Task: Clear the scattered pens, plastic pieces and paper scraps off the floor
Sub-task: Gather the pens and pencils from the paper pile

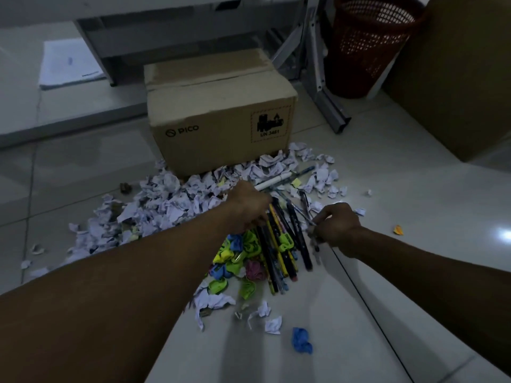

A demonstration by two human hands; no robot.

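Pens (pixel 279 244) lie bundled on the floor (pixel 414 189) at six o'clock from the box (pixel 221 117): light, stiff, prone to roll, best gathered mid-length. Left hand (pixel 250 205) covers their tops, grip hidden; right hand (pixel 336 226) pinches one thin pen. Scraps (pixel 171 200) beneath are murky.

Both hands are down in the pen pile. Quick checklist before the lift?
1. Left hand on the row of dark pens: ok.
2. Right hand closed on a thin pen: ok.
3. Pens lying roughly parallel, easy to bundle: ok.
4. Red mesh plastic bin upright: ok; whether it is empty: cannot tell.
5. Closed brown cardboard box standing on crumpled white paper scraps: not ok.
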